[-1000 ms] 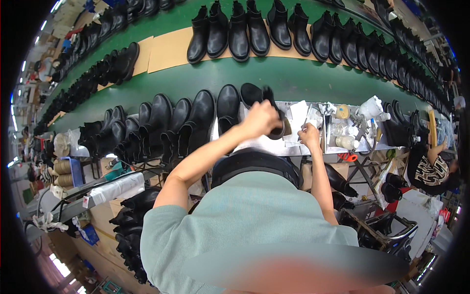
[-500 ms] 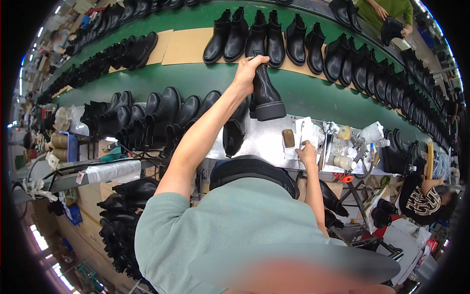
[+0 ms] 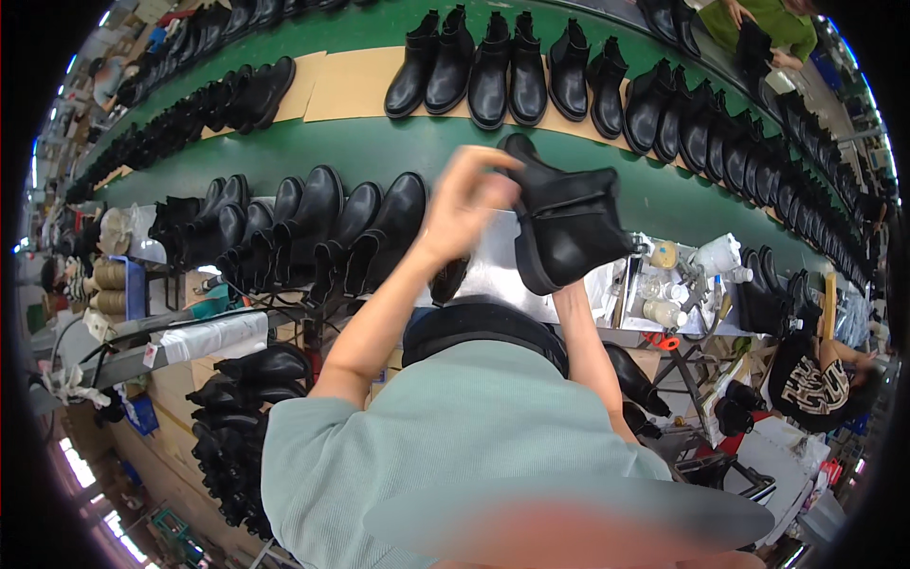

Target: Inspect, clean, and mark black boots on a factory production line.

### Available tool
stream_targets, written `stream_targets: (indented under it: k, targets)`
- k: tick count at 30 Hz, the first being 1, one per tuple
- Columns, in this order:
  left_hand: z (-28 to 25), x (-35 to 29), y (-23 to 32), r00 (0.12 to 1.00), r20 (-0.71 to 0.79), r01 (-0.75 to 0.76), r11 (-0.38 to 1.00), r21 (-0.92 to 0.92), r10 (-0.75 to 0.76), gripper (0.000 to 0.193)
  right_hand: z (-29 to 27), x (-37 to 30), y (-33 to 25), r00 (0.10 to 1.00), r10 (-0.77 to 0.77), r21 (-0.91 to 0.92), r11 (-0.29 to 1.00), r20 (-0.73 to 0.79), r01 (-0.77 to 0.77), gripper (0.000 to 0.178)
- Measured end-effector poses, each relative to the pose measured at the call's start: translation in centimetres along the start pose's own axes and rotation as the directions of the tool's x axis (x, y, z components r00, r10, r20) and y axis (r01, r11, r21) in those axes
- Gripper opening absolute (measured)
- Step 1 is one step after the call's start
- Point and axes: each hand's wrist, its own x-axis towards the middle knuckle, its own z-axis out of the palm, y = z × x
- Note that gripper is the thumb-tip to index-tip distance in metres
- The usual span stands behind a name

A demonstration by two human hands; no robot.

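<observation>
A black ankle boot [image 3: 573, 228] is held up tilted over the bench, its thick sole edge toward the left. My left hand [image 3: 469, 199] is at the boot's upper left side, smeared by motion, so its grip is unclear. My right hand is hidden behind the boot; only its wrist and forearm [image 3: 583, 332] show below. Behind the boot, part of a white sheet [image 3: 599, 284] lies on the shiny metal bench top [image 3: 493, 266]. Another black boot [image 3: 447, 282] lies on the bench beneath my left forearm.
Black boots [image 3: 488, 81] line cardboard on the green conveyor [image 3: 379, 147] ahead. More boots [image 3: 393, 223] stand left along the bench. Bottles [image 3: 716, 256] and tools sit at right, above orange-handled scissors [image 3: 662, 341]. Another person [image 3: 758, 33] handles a boot at far right.
The boot has come off the conveyor side toward me and right, and has turned. My left hand has left its top; my right hand has moved from the bench sheet to behind the boot.
</observation>
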Motion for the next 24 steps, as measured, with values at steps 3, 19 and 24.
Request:
stream_targets:
  k: [3,19,24]
  targets:
    - [-8.7,-7.3,-10.7,0.927,-0.143,0.366,0.745,0.558,-0.348,0.028,4.4,-0.6,-0.3,0.955,0.160,0.211,0.972,-0.250,-0.107,0.048]
    - [-2.9,-9.6,-15.8,0.440,0.059,0.660,0.278,-0.698,-0.896,0.060,-2.9,-0.2,0.7,0.952,0.286,0.278,0.928,-0.108,-0.247,0.051]
    - [-3.2,-8.6,-15.1,0.713,0.089,0.551,0.477,-0.684,-0.696,0.054,-2.9,1.5,-2.4,0.977,0.145,-0.333,0.939,0.154,-0.086,0.065]
